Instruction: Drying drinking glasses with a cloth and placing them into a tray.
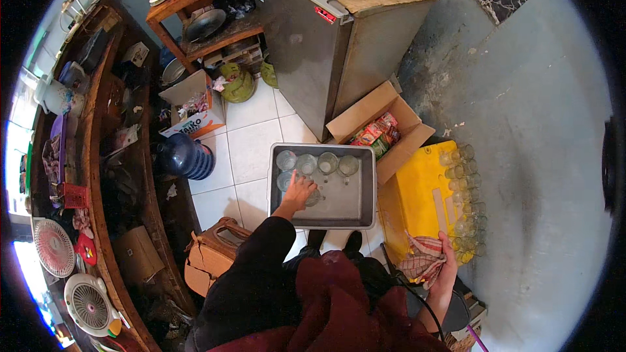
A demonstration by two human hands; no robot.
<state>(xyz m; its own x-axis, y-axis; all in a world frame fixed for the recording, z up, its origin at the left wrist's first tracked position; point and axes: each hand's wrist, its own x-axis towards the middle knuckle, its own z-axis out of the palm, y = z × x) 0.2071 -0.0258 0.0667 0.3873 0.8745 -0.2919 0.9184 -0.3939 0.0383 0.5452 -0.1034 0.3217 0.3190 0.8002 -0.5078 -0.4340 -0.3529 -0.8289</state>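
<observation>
My left hand (299,192) reaches into a grey plastic tub (342,224), its fingers at a glass mug (312,197) in the lower left; whether they grip it cannot be told. More glass mugs stand in the tub, including a row along its far side with one mug (347,165) at the right end. My right hand (445,261) holds a red-and-white checked cloth (424,258) over the near end of a yellow surface (423,190). Several glasses (459,185) stand in rows along the right edge of that surface, by the wall.
An open cardboard box (413,132) with packets lies beyond the tub, beside a refrigerator (298,34). A blue water jug (188,156) and a brown cardboard box (208,261) are on the left, near wooden shelves (95,156). A green gas cylinder (236,83) stands farther back.
</observation>
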